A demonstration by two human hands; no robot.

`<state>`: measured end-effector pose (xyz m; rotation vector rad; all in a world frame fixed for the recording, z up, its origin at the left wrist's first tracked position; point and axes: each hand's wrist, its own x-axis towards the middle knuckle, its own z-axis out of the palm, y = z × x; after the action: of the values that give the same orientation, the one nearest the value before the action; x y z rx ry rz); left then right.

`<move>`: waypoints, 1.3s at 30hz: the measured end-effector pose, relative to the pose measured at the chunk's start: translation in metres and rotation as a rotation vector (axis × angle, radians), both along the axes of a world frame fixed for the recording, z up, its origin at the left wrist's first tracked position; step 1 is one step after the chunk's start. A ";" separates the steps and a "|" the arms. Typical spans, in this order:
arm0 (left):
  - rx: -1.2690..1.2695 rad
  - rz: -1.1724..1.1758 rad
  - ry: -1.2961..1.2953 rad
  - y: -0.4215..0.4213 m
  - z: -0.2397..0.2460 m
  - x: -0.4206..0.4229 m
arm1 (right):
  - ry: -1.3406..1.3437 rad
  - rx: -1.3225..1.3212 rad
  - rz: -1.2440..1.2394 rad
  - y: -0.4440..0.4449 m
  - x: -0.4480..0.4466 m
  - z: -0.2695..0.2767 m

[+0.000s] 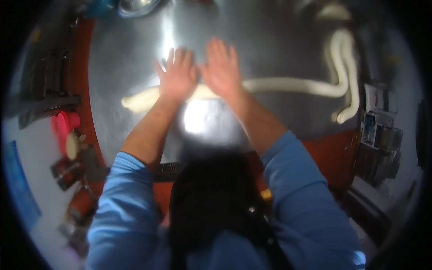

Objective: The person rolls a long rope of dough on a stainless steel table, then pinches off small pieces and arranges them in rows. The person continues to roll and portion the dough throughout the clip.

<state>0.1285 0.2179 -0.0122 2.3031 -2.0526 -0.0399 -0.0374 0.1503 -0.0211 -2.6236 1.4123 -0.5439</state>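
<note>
Across the grey metal work surface [287, 64] lies a long rope of pale dough [287, 85]. Its left end is thicker and tapers to a blunt tip; its right part bends back on itself in a loop. My left hand [179, 76] rests palm down on the thick part, fingers spread and pointing away from me. Close beside it, my right hand [221, 69] lies flat over the dough with its fingers nearly straight. A short stretch of the rope shows between the two wrists. Neither hand is gripping anything.
A shiny metal bowl [138, 6] stands at the far left edge. Another pale dough piece [334, 12] sits at the far right. Pink plastic containers [67, 123] are left of the table, and clear boxes [386, 135] are to its right.
</note>
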 end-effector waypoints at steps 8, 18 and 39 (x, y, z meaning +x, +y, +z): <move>0.165 -0.048 0.341 0.212 0.022 -0.030 | 0.002 0.306 0.119 0.201 -0.071 0.036; -0.018 0.042 -0.017 0.004 0.001 0.056 | 0.018 -0.026 0.065 0.001 0.069 -0.018; 0.180 -0.111 -0.104 0.072 0.001 0.096 | -0.068 -0.012 0.123 0.057 0.102 0.004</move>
<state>0.2245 0.2899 -0.0114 2.3336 -2.3165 -0.1162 0.0650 0.2070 -0.0174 -2.6519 1.2225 -0.6220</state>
